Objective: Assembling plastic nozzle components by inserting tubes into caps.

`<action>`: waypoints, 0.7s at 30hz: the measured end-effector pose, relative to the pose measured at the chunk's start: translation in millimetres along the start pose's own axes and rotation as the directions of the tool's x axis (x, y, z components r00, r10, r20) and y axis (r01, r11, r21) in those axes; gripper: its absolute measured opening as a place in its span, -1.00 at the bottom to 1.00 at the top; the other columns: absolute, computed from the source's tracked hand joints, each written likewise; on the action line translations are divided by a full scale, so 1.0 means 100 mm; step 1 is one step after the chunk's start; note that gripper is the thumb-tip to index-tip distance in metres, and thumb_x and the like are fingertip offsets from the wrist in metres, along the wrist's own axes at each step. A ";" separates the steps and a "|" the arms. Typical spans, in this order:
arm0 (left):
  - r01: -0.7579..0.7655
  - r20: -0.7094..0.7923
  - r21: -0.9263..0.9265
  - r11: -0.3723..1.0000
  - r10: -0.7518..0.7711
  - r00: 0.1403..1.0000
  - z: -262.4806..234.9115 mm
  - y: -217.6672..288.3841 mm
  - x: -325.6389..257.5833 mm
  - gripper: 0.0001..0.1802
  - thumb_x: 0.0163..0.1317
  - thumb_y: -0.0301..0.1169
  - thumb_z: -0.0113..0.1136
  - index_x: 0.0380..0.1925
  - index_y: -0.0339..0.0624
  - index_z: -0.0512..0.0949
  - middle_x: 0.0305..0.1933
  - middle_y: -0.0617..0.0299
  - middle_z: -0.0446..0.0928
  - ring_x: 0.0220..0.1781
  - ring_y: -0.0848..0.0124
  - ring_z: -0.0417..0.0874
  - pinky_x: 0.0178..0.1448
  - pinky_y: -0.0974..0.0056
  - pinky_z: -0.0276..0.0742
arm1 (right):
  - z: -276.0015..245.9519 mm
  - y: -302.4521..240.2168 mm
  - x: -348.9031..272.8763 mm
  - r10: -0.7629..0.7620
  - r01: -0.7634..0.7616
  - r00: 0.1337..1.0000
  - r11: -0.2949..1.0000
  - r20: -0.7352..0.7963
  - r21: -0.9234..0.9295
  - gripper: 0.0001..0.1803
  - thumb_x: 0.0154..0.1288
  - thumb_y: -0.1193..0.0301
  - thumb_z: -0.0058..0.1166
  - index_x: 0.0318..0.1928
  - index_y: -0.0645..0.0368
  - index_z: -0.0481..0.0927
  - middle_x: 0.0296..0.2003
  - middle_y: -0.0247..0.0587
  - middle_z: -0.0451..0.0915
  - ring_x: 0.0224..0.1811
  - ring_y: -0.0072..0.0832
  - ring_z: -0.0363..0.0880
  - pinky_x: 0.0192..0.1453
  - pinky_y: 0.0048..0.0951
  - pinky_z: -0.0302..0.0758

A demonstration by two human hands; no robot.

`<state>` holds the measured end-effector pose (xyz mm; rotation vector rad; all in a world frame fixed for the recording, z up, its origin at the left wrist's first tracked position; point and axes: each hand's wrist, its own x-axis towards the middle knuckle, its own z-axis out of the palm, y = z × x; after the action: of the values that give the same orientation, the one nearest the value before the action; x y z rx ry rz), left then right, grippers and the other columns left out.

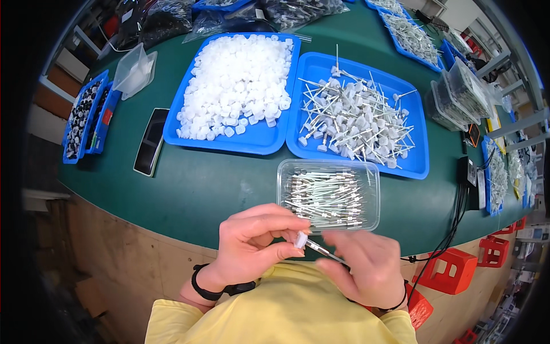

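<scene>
Near my body, my left hand (255, 238) pinches a small white plastic cap (300, 239) between thumb and forefinger. A thin metal pin (317, 247) sticks out of the cap and slants down to the right. My right hand (366, 266) is around the far end of this pin, its fingers smeared by motion, so its grip is unclear. Just beyond my hands stands a clear plastic box (375, 198) full of metal-ended pins with pale stems (326, 198). Farther off, one blue tray (258, 148) holds a heap of white caps (238, 83); another blue tray (421, 149) holds capped pins (361, 114).
A phone (151, 142) lies on the green table (200, 178), left of the trays. Blue bins of small dark parts (86, 117) and a clear container (133, 71) stand at far left. Stacked clear boxes (458, 94) and black cables (455, 212) are on the right, above red stools (450, 269).
</scene>
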<state>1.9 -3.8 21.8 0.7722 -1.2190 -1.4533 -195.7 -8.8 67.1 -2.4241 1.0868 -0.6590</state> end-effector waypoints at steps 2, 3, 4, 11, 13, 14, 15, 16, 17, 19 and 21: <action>-0.012 0.031 -0.016 1.000 0.013 0.999 0.00 0.01 0.01 -0.65 -0.09 -0.80 0.19 -0.21 -0.48 0.52 -0.20 0.01 0.48 -0.25 0.44 0.53 -0.21 0.41 0.53 | 0.11 0.05 -0.02 -0.125 0.123 0.989 0.992 -0.075 -0.029 -0.75 -0.06 0.46 0.21 -0.38 0.34 0.48 -0.63 -0.28 0.38 -0.68 -0.49 0.38 -0.68 -0.49 0.29; -0.011 0.040 -0.048 0.999 0.013 0.999 0.00 0.01 0.02 -0.66 -0.10 -0.80 0.19 -0.21 -0.48 0.52 -0.21 0.01 0.48 -0.26 0.44 0.54 -0.22 0.42 0.53 | 0.11 0.05 -0.01 -0.134 0.133 0.988 0.991 -0.078 -0.018 -0.77 -0.05 0.47 0.20 -0.40 0.34 0.48 -0.65 -0.29 0.35 -0.69 -0.49 0.37 -0.69 -0.49 0.27; -0.009 0.050 -0.080 0.997 0.013 0.999 -0.01 0.00 0.03 -0.66 -0.10 -0.80 0.19 -0.22 -0.47 0.53 -0.21 0.01 0.48 -0.26 0.44 0.54 -0.23 0.43 0.53 | 0.12 0.05 -0.01 -0.143 0.143 0.986 0.990 -0.081 -0.008 -0.79 -0.05 0.48 0.20 -0.41 0.34 0.48 -0.66 -0.30 0.33 -0.70 -0.50 0.36 -0.71 -0.50 0.26; 0.082 0.105 -0.243 0.966 -0.058 0.993 -0.05 -0.06 -0.04 -0.71 -0.14 -0.78 0.25 -0.31 -0.45 0.57 -0.32 -0.02 0.54 -0.38 0.42 0.58 -0.33 0.42 0.57 | 0.07 0.00 -0.03 -0.183 0.189 0.982 0.965 -0.049 0.182 -0.84 -0.02 0.56 0.15 -0.43 0.37 0.46 -0.69 -0.27 0.27 -0.75 -0.47 0.31 -0.74 -0.48 0.24; 0.084 0.118 -0.341 0.936 -0.046 0.992 -0.03 -0.12 -0.04 -0.72 -0.16 -0.77 0.27 -0.34 -0.45 0.57 -0.35 -0.03 0.55 -0.40 0.42 0.58 -0.35 0.42 0.57 | 0.07 0.01 -0.01 -0.198 0.203 0.979 0.953 -0.045 0.224 -0.84 -0.03 0.58 0.16 -0.44 0.39 0.46 -0.69 -0.26 0.27 -0.76 -0.46 0.30 -0.74 -0.48 0.24; 0.114 0.118 -0.424 0.899 -0.069 0.991 -0.01 -0.14 -0.04 -0.73 -0.17 -0.76 0.28 -0.35 -0.44 0.58 -0.34 -0.04 0.55 -0.41 0.42 0.59 -0.36 0.42 0.57 | 0.07 0.01 -0.01 -0.189 0.197 0.980 0.949 -0.057 0.245 -0.85 -0.05 0.57 0.16 -0.45 0.37 0.46 -0.69 -0.24 0.30 -0.76 -0.44 0.31 -0.74 -0.48 0.24; 0.141 0.120 -0.503 0.853 -0.093 0.988 0.00 -0.17 -0.06 -0.73 -0.17 -0.76 0.29 -0.36 -0.44 0.58 -0.34 -0.04 0.55 -0.41 0.41 0.59 -0.36 0.42 0.57 | 0.08 0.01 -0.01 -0.180 0.192 0.981 0.945 -0.068 0.267 -0.85 -0.07 0.57 0.16 -0.46 0.35 0.47 -0.69 -0.23 0.34 -0.76 -0.42 0.33 -0.74 -0.48 0.25; 0.166 0.123 -0.577 0.800 -0.116 0.986 0.02 -0.18 -0.07 -0.74 -0.18 -0.75 0.30 -0.38 -0.43 0.58 -0.33 -0.05 0.55 -0.41 0.41 0.59 -0.37 0.43 0.56 | 0.09 0.01 -0.01 -0.171 0.187 0.982 0.939 -0.079 0.288 -0.86 -0.09 0.56 0.16 -0.47 0.33 0.48 -0.69 -0.21 0.38 -0.76 -0.39 0.35 -0.73 -0.49 0.25; 0.159 0.119 -0.589 0.792 -0.110 0.987 0.03 -0.18 -0.07 -0.74 -0.18 -0.74 0.30 -0.38 -0.43 0.58 -0.33 -0.05 0.55 -0.41 0.41 0.59 -0.37 0.42 0.56 | 0.10 0.00 -0.01 -0.165 0.188 0.981 0.937 -0.100 0.296 -0.86 -0.09 0.56 0.16 -0.47 0.34 0.48 -0.70 -0.20 0.38 -0.77 -0.39 0.34 -0.74 -0.49 0.24; 0.145 0.109 -0.612 0.777 -0.099 0.989 0.05 -0.19 -0.07 -0.75 -0.19 -0.73 0.32 -0.40 -0.43 0.58 -0.34 -0.06 0.55 -0.41 0.40 0.59 -0.38 0.41 0.56 | 0.13 0.00 -0.02 -0.153 0.191 0.978 0.931 -0.141 0.311 -0.86 -0.09 0.56 0.15 -0.47 0.34 0.48 -0.70 -0.19 0.38 -0.78 -0.39 0.32 -0.75 -0.49 0.23; 0.099 0.102 -0.521 0.848 -0.054 0.993 0.04 -0.19 -0.07 -0.75 -0.19 -0.72 0.32 -0.40 -0.44 0.58 -0.35 -0.08 0.55 -0.42 0.39 0.59 -0.40 0.40 0.56 | 0.12 0.00 -0.03 -0.144 0.178 0.981 0.934 -0.131 0.311 -0.87 -0.09 0.57 0.15 -0.48 0.35 0.48 -0.71 -0.20 0.37 -0.80 -0.40 0.31 -0.76 -0.49 0.22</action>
<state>-5.9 2.9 3.9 0.3859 -0.7878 -1.7932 -190.4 -4.5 57.1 -2.2275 0.7521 -0.9492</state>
